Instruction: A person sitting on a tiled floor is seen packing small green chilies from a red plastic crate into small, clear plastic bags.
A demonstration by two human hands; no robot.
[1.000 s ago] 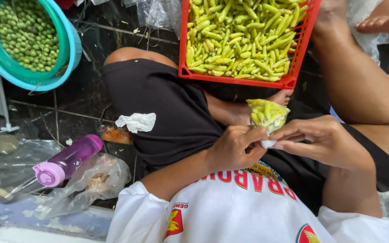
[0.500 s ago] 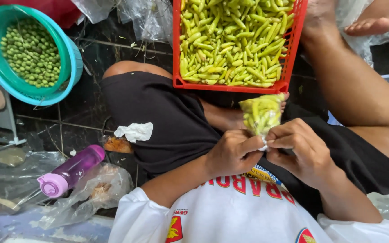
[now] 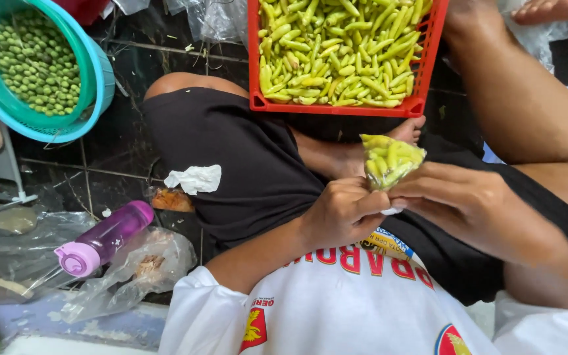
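Observation:
A small clear plastic bag of yellow-green chillies [image 3: 389, 160] stands upright over my lap. My left hand [image 3: 343, 213] pinches its twisted neck from the left, fingers closed. My right hand [image 3: 474, 209] grips the same neck from the right, fingertips meeting the left hand's at a bit of white tie. Just beyond the bag sits a red plastic crate [image 3: 336, 105] filled with loose yellow-green chillies.
A teal colander [image 3: 90, 85] of small round green fruits sits at the far left on the dark tiled floor. A purple bottle [image 3: 103, 238] lies on crumpled clear bags by my left knee. A white tissue [image 3: 195, 179] rests on my black shorts. A bare foot [image 3: 547, 10] shows top right.
The view has drifted, so the crate and colander sit lower and nearer. Both hands have drawn closer together on the bag's neck, and the bag now stands more upright.

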